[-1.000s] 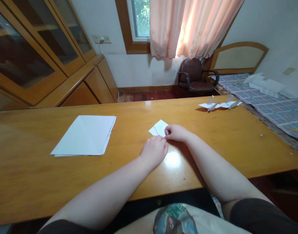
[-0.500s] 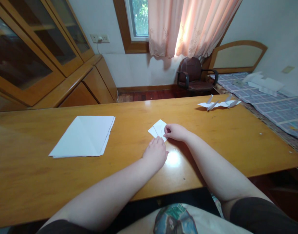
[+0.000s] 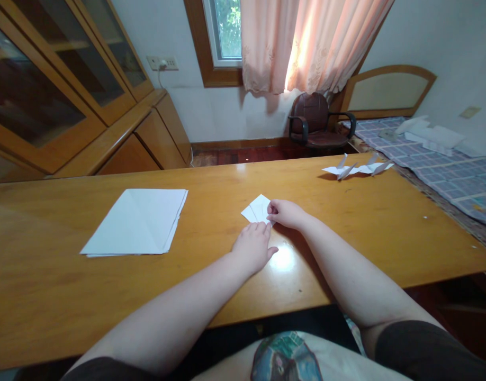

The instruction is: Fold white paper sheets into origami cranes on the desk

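A small folded piece of white paper (image 3: 257, 208) lies on the wooden table, with crease lines showing and one corner pointing away from me. My left hand (image 3: 253, 244) rests flat on its near edge, fingers stretched out and thumb spread to the right. At the paper's right edge, my right hand (image 3: 285, 214) has its fingers curled in a pinch on the paper. Both hands hide the paper's near and right parts.
A stack of white paper sheets (image 3: 140, 222) lies on the left of the table (image 3: 211, 196). Folded paper cranes (image 3: 358, 168) stand at the far right. Beyond the table are a brown armchair (image 3: 316, 124), a bed (image 3: 437, 159) and a wooden cabinet (image 3: 119, 153).
My left hand has shifted slightly, its fingers reaching further right along the paper's near edge and its thumb spreading out. The right hand has barely moved and stays at the right edge.
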Demonstrator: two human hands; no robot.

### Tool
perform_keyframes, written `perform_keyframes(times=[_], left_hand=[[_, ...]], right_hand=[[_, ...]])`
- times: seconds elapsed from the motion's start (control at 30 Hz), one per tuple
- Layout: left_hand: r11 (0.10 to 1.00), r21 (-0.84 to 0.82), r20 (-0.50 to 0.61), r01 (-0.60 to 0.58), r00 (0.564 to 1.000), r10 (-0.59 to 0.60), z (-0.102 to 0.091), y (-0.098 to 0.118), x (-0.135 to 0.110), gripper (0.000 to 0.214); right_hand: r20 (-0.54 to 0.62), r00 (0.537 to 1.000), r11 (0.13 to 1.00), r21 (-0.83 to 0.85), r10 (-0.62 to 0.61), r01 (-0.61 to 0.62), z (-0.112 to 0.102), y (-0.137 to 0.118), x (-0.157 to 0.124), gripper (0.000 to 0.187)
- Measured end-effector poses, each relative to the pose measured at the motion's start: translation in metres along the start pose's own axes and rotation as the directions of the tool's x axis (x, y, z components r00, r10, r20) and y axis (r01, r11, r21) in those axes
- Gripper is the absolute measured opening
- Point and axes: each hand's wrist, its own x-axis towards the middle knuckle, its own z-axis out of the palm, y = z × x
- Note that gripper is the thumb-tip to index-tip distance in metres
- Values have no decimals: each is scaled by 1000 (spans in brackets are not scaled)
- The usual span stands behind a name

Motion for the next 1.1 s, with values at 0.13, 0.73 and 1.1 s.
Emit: perform_keyframes(times=[0.13, 0.73, 1.1], left_hand=[[1000, 14, 2, 16, 1000, -16, -2, 2, 3, 57], [1000, 7, 19, 13, 1000, -13, -5, 3, 0, 53], [1000, -6, 7, 8, 1000, -8, 0, 2, -1, 58]], right_hand=[[7, 997, 996, 46, -72, 71, -2, 7, 0, 7], [-73, 997, 998, 54, -25, 29, -2, 10, 9, 3], [19, 995, 995, 7, -99, 99, -6, 9, 0, 23]])
